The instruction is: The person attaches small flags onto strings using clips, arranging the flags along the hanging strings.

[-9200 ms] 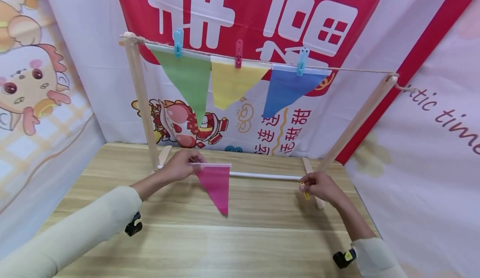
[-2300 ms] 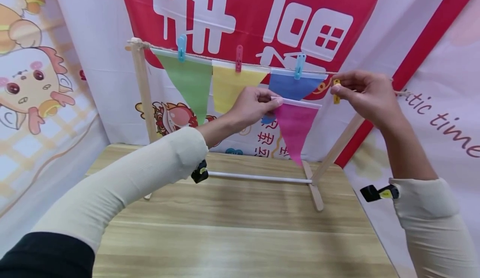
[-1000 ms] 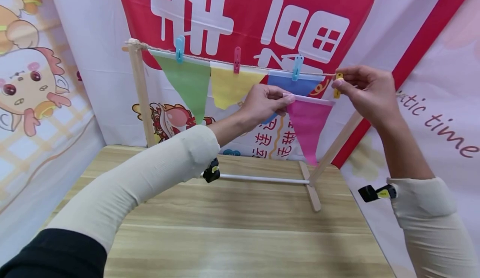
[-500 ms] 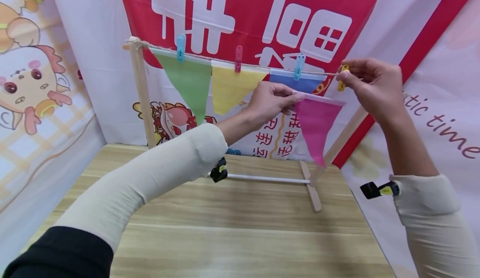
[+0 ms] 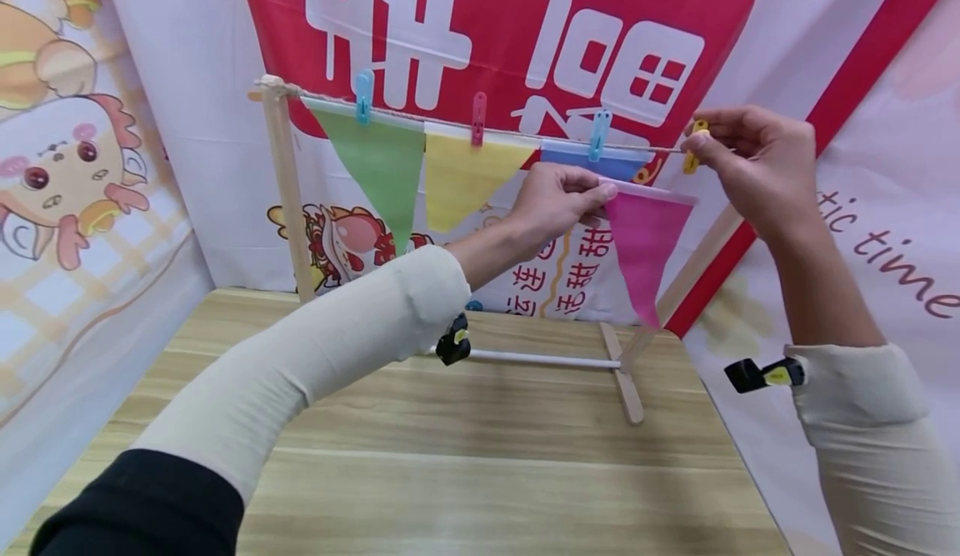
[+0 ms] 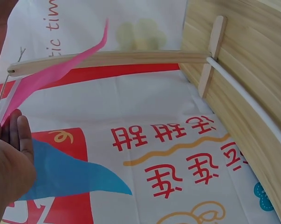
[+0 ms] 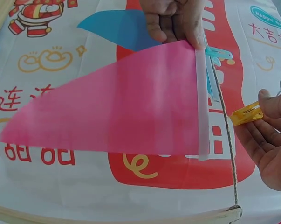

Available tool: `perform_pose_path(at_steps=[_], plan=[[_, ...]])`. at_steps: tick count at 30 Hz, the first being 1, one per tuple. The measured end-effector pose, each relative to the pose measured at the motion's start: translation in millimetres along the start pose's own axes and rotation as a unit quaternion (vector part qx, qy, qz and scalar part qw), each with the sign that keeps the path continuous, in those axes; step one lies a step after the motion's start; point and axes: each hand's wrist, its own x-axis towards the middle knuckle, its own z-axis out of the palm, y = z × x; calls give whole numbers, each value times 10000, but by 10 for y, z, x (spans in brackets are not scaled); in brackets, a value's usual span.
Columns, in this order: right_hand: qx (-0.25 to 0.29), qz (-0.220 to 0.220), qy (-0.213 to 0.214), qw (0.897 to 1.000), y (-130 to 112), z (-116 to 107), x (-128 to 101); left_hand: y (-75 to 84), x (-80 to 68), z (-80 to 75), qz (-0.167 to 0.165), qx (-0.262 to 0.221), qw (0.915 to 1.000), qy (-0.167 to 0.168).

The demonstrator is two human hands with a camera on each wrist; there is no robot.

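My left hand [image 5: 558, 202] pinches the white top edge of a pink pennant [image 5: 648, 243] at its left corner; the cloth hangs point down, just below the twine [image 5: 663, 150]. Up at the right part of that twine, my right hand [image 5: 765, 160] pinches a yellow clothespin [image 5: 696, 147] between thumb and fingers. The right wrist view shows the clothespin [image 7: 247, 113] right beside the twine, the pennant's white edge [image 7: 203, 107] on the other side. A blue pennant [image 5: 581, 154] hangs partly hidden behind my left hand, held by a light-blue clothespin [image 5: 599, 135].
Green [image 5: 375, 152] and yellow pennants [image 5: 472, 174] hang further left from a blue-green [image 5: 364, 97] and a red clothespin [image 5: 478, 120]. Two wooden posts [image 5: 285, 189] carry the twine, joined low by a white rod [image 5: 540, 359] above the wooden table [image 5: 480, 473]. Printed cloth backs everything.
Both hands have risen from near the table to the twine with the pink pennant and yellow clothespin. In the last second both have shifted a little further right, the right hand slightly upward.
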Motion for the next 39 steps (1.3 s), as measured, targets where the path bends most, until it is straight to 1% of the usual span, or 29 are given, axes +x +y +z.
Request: perform_pose_path(at_steps=[9, 13, 16, 23, 30, 33, 39], plan=[[112, 16, 132, 9998, -22, -31, 72, 77, 43, 100, 159, -266, 9995, -48], [155, 60, 130, 9998, -13, -32, 90, 78, 49, 124, 183, -378, 9991, -72], [179, 94, 118, 9997, -3, -28, 100, 63, 53, 136, 185, -419, 9990, -3], [301, 191, 132, 9993, 17, -40, 113, 38, 85, 196, 68, -474, 9987, 201], [443, 230, 113, 9987, 17, -75, 166, 76, 129, 260, 85, -584, 9976, 370], [503, 308, 79, 9982, 25, -101, 194, 96, 135, 299, 8, -599, 9974, 405], [690, 328, 37, 9971, 72, -134, 225, 120, 144, 375, -151, -520, 9974, 472]])
